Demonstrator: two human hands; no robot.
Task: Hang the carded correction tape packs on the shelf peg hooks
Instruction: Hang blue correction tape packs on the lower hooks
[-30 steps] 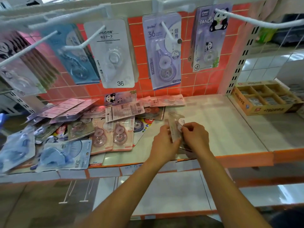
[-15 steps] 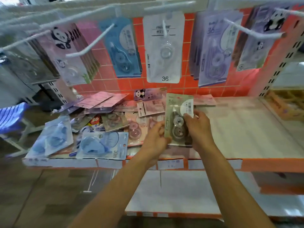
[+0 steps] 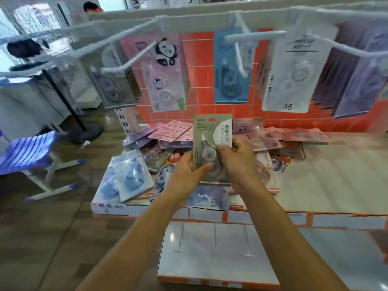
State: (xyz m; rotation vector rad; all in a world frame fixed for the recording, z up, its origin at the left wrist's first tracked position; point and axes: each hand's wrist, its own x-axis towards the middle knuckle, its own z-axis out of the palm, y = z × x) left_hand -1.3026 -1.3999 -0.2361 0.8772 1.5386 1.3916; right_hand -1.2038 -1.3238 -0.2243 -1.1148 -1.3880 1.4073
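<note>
1. Both hands had the grey-green carded correction tape pack (image 3: pixel 212 141) upright, just above the loose pile of packs (image 3: pixel 264 141) on the white shelf (image 3: pixel 336 175). The left hand (image 3: pixel 185 175) gripped its lower left edge, thumb across the front. The right hand (image 3: pixel 238 162) pinched the right edge.
2. Imo the best move was to keep the punched top free, line the hole up with the white peg hook (image 3: pixel 130 59) carrying the similar-looking grey packs (image 3: pixel 114 91), and slide it straight on.
3. Versus half a second back, the view had swung left, so that hook sat closer to centre.

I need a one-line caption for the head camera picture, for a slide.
Left hand and right hand hold a grey correction tape pack upright above loose packs on the shelf.
</note>
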